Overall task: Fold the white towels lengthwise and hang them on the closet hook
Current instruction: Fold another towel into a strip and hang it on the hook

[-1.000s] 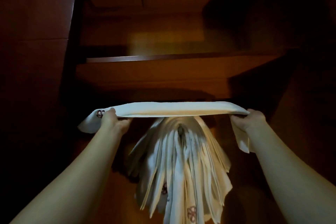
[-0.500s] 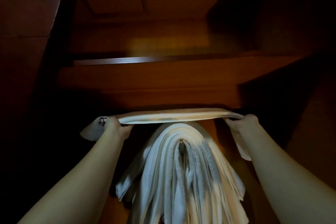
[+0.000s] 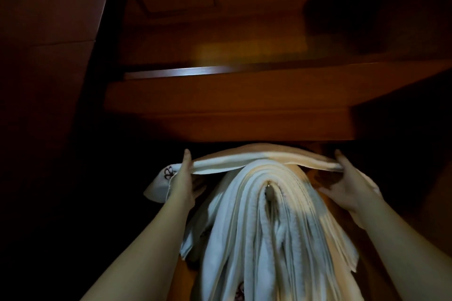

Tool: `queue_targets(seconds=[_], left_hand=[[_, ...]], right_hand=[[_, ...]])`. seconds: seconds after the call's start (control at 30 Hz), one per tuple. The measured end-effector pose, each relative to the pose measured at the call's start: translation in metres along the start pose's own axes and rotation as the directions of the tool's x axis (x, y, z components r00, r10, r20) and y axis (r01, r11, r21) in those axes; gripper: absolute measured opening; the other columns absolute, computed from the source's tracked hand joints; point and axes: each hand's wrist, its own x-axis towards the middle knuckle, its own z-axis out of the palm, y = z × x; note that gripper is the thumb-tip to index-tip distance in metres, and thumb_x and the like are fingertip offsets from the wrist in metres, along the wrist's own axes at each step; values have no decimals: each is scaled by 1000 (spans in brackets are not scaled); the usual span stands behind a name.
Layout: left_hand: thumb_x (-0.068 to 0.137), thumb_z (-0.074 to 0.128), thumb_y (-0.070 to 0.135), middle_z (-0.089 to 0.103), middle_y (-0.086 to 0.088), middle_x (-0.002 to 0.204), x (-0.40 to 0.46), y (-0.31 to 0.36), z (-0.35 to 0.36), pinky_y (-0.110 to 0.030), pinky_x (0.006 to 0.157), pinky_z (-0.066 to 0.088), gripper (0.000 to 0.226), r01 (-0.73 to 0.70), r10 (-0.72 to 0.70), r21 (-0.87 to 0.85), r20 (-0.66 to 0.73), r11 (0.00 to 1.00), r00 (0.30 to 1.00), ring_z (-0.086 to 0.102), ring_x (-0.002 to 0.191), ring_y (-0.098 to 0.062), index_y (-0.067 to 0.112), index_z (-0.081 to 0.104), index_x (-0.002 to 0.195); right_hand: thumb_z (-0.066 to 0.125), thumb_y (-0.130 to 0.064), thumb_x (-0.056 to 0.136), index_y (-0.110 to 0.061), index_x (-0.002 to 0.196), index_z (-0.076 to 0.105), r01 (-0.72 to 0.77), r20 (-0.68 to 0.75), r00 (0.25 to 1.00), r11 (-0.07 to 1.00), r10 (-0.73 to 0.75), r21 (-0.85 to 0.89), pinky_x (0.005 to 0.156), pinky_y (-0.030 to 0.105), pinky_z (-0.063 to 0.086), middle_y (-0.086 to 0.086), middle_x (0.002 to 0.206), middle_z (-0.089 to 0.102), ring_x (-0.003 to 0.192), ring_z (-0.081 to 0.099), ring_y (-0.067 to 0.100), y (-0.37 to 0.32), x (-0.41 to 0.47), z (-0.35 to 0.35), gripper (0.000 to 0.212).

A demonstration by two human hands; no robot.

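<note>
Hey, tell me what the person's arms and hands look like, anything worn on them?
Both forearms are bare as far as the frame shows, with no sleeves in view. The left hand and right hand wear no gloves, and no rings, watch or bracelets show at the wrists or on the fingers. The lighting is dim, so small details could be missed.

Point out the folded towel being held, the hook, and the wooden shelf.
folded towel (image 3: 244, 164): head view, middle of its span.
hook (image 3: 268, 192): head view, metal tip showing between hung towels.
wooden shelf (image 3: 244, 107): head view, front face.
</note>
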Motion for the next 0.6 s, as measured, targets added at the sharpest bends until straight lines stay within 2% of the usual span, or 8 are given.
queue_targets(seconds=[0.07,0.1,0.23,0.3,0.37,0.43,0.5,0.6], left_hand=[[52,63,92,33,-7,160,-2,-5,7,-46,117,32,136,-4,6,89,-28,996,1000,38,142,-25,9,29,155],[56,65,89,36,-6,158,-3,-7,11,-45,117,32,131,-5,8,97,-25,995,1000,40,141,-24,7,32,153],[82,65,67,49,-10,148,6,-15,26,-38,110,38,88,-19,22,119,-29,993,999,48,133,-28,10,45,146],[90,65,52,61,-16,133,13,-14,25,-42,107,45,65,-54,57,57,-49,997,997,60,119,-32,5,56,134],[92,66,41,67,-19,122,19,-10,21,-47,103,50,48,-72,72,-75,1,995,997,66,109,-35,6,62,124],[95,63,37,68,-19,122,23,-6,17,-46,97,54,44,-63,72,-175,48,983,996,68,107,-34,7,61,127],[96,62,36,68,-16,122,25,-2,19,-42,83,59,40,-92,100,-223,25,970,995,70,98,-29,10,60,126],[93,63,47,71,-15,116,15,-8,35,-41,80,60,48,-45,61,-210,70,977,996,70,97,-29,11,59,125]], right_hand=[[63,-64,83,-22,134,61,-16,38,999,993,21,-121,102,49,44,11,128,68,123,60,25,5,3,2,66],[62,-66,84,-21,129,65,-17,42,999,987,25,-162,100,48,45,12,122,71,119,63,25,8,4,3,63],[57,-51,95,-15,116,66,4,-72,997,991,-14,-133,78,42,53,15,106,74,102,69,29,4,12,23,42],[54,-34,100,-13,115,65,23,-121,992,999,-28,-47,70,41,53,14,105,70,93,68,28,-2,17,36,28],[51,-23,102,-12,109,64,11,-100,995,999,-7,40,66,43,52,13,105,67,88,65,28,-8,22,48,18],[51,-17,101,-8,107,62,-36,-62,997,989,45,141,72,47,52,16,107,65,91,63,32,-13,26,62,16],[57,-14,99,-5,112,62,-85,-78,991,956,111,279,72,50,52,19,109,64,95,62,36,-17,32,72,17],[54,-14,100,-8,136,56,-40,-165,980,928,108,370,72,46,54,16,134,60,120,58,35,-19,36,64,36]])
